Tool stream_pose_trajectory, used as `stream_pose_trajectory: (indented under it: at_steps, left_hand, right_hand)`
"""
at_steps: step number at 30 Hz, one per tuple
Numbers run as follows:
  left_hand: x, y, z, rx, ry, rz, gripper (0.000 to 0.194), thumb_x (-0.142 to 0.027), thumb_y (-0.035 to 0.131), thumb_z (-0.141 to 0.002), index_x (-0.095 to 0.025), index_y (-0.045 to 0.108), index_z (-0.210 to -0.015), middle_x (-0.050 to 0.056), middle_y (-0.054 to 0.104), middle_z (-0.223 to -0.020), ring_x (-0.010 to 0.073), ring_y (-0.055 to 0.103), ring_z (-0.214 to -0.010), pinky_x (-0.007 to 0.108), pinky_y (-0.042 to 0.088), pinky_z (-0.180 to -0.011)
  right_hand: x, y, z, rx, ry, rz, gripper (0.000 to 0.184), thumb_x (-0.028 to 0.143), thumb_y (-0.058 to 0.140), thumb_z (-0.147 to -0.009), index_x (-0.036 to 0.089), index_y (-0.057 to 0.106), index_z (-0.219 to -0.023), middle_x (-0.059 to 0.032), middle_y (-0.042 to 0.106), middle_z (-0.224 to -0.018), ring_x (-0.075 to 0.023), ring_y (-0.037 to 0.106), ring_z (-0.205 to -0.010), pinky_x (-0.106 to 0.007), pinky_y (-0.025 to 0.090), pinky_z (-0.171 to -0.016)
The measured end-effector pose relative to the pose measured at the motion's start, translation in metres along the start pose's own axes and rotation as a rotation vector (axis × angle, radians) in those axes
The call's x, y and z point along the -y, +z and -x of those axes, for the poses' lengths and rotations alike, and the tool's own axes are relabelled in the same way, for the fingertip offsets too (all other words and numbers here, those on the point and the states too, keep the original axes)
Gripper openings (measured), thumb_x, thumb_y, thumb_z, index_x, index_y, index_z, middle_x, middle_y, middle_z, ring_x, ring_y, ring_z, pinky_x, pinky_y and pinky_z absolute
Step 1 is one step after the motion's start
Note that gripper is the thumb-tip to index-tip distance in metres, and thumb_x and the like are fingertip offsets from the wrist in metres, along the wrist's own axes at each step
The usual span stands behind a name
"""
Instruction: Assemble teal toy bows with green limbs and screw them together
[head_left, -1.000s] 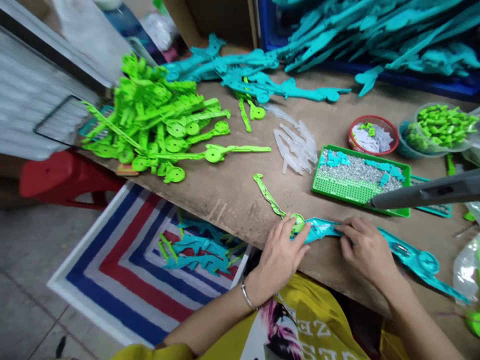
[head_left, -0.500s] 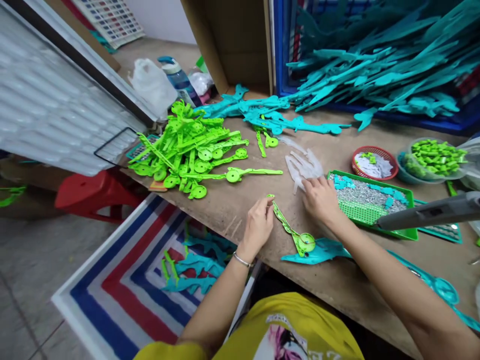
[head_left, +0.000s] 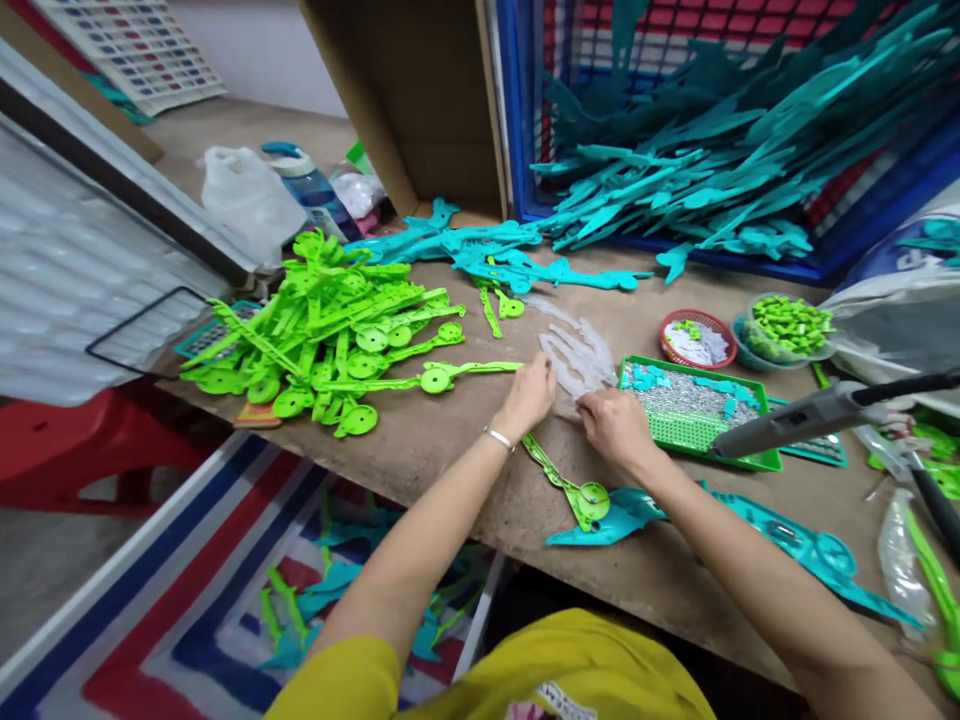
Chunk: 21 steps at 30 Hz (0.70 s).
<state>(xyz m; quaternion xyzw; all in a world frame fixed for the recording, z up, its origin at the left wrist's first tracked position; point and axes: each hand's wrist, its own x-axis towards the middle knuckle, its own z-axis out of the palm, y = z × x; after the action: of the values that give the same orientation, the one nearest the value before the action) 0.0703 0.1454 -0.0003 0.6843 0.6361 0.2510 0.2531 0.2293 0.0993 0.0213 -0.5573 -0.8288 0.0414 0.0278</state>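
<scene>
1. Translucent plastic parts (head_left: 576, 350) lie on the bench (head_left: 480, 460), between the lime-green pile (head_left: 337, 330) and the green tray (head_left: 675, 425).
2. Lettering on the yellow shirt (head_left: 480, 670) is cropped, unreadable.
3. Left hand (head_left: 529, 396), fingers bunched, meets their left edge; right hand (head_left: 619, 428), fingers drawn together, meets their lower edge. Whether either grips cannot be told.
4. Both forearms reach forward; a red stool (head_left: 82, 450) stands left.

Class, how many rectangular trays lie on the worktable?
3: green tray by the right hand, teal tray right of it, teal-edged tray partly under the lime pile. More may be hidden.
</scene>
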Motion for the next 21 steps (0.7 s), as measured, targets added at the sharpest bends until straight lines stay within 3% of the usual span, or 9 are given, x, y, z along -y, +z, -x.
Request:
stream_pose_trajectory:
  at_steps: [4,6,11,14,17,21]
  left_hand:
    - [-0.019,0.013,-0.041,0.042,-0.191,-0.030,0.075,-0.028,0.085,-0.070,-0.004,0.045,-0.129,0.031,0.064,-0.123,0.0397,0.062,-0.121,0.042,0.047,-0.097]
    - [-0.023,0.014,-0.051,0.060,-0.268,-0.012,0.082,-0.024,0.087,-0.065,-0.003,0.043,-0.131,0.033,0.062,-0.126,0.0401,0.061,-0.123,0.041,0.047,-0.097]
    - [-0.018,-0.001,-0.054,0.055,-0.372,0.113,0.069,-0.017,0.082,-0.064,-0.004,0.051,-0.125,0.033,0.061,-0.128,0.0409,0.057,-0.127,0.041,0.046,-0.098]
    - [-0.009,-0.019,-0.044,0.043,-0.382,0.269,0.050,-0.017,0.077,-0.067,-0.010,0.059,-0.113,0.023,0.066,-0.122,0.0352,0.060,-0.123,0.036,0.048,-0.092]
    - [0.001,-0.038,-0.019,0.066,-0.374,0.507,0.028,-0.021,0.066,-0.079,-0.015,0.063,-0.105,0.011,0.070,-0.108,0.0228,0.068,-0.099,0.029,0.051,-0.076]
    - [0.018,-0.056,0.034,0.111,-0.373,0.842,0.029,-0.023,0.061,-0.081,-0.018,0.062,-0.109,0.005,0.070,-0.099,0.0132,0.067,-0.079,0.025,0.051,-0.069]
  right_hand:
    - [0.003,0.004,0.016,0.031,-0.006,0.007,0.030,0.017,0.045,-0.096,0.019,0.075,-0.098,-0.0111,0.075,-0.097,-0.0274,0.064,-0.098,-0.037,0.038,-0.081]
    - [0.001,0.007,0.020,0.052,0.005,0.013,0.032,0.016,0.043,-0.097,0.018,0.075,-0.099,-0.0110,0.075,-0.096,-0.0278,0.064,-0.098,-0.037,0.037,-0.082]
    - [-0.004,0.010,0.023,0.057,0.016,-0.021,0.029,0.015,0.044,-0.095,0.018,0.071,-0.105,-0.0116,0.074,-0.091,-0.0268,0.065,-0.093,-0.036,0.039,-0.079]
    - [-0.007,0.009,0.021,0.024,0.050,-0.058,0.026,0.016,0.044,-0.095,0.016,0.069,-0.104,-0.0126,0.074,-0.089,-0.0258,0.066,-0.086,-0.034,0.040,-0.077]
    - [-0.009,0.009,0.018,0.005,0.054,-0.118,0.023,0.018,0.046,-0.094,0.015,0.067,-0.102,-0.0116,0.074,-0.090,-0.0243,0.067,-0.084,-0.032,0.042,-0.076]
    - [-0.008,0.012,0.011,0.014,0.045,-0.129,0.024,0.019,0.046,-0.094,0.015,0.068,-0.103,-0.0125,0.074,-0.092,-0.0246,0.068,-0.085,-0.032,0.042,-0.075]
